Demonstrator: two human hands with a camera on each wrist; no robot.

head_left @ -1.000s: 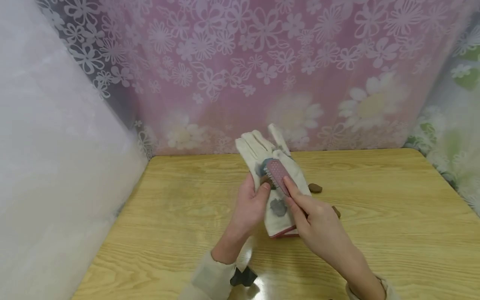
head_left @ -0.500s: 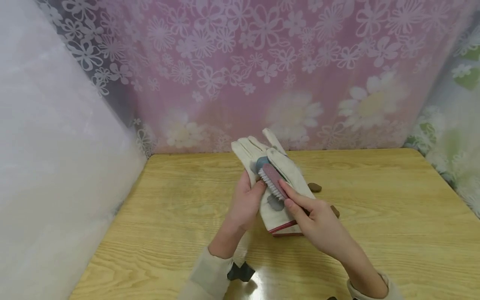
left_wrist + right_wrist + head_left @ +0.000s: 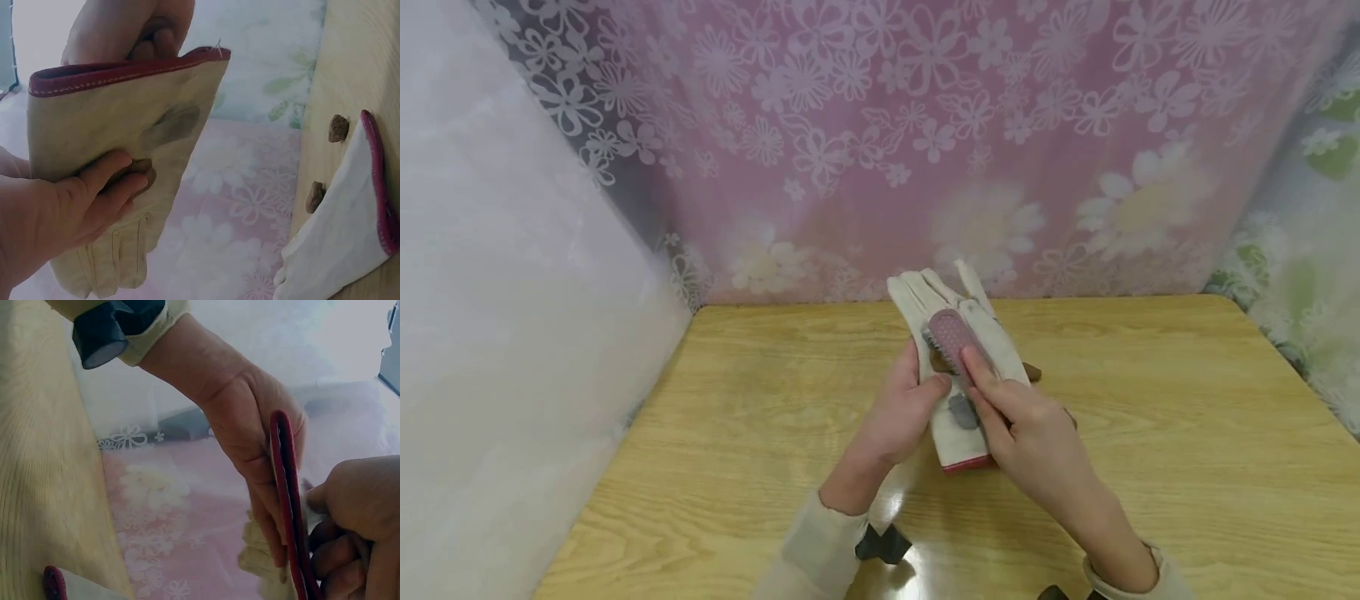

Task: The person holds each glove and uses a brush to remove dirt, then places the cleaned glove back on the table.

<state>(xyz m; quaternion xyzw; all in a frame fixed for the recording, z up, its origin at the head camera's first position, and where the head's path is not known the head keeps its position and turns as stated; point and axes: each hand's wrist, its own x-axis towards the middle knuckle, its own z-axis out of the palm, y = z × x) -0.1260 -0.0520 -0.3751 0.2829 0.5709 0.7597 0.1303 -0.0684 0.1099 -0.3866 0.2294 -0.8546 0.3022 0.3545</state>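
In the head view, a white work glove (image 3: 957, 443) with a red cuff edge is raised above the table, fingers pointing away. My left hand (image 3: 891, 417) grips its side, thumb on the near face. My right hand (image 3: 1037, 442) holds a pink brush (image 3: 951, 332), its bristles against the palm beside a brown lump (image 3: 938, 362). A grey stain (image 3: 964, 412) shows lower down. From the left wrist, the glove's other face bears a dark stain (image 3: 180, 124). Left-hand fingers (image 3: 106, 172) lie there, over another brown lump (image 3: 145, 167). The brush is hidden in both wrist views.
A second white glove (image 3: 340, 240) lies on the wooden table (image 3: 737, 467), with brown lumps (image 3: 338, 128) beside it. A black wrist device (image 3: 883, 543) sits at my left sleeve. Flowered curtains (image 3: 850, 167) stand behind the table.
The brush slid down the glove, tilting to show its bristles, then moved back up and flattened. The glove leaned left, then swung back right. Both hands keep their holds.
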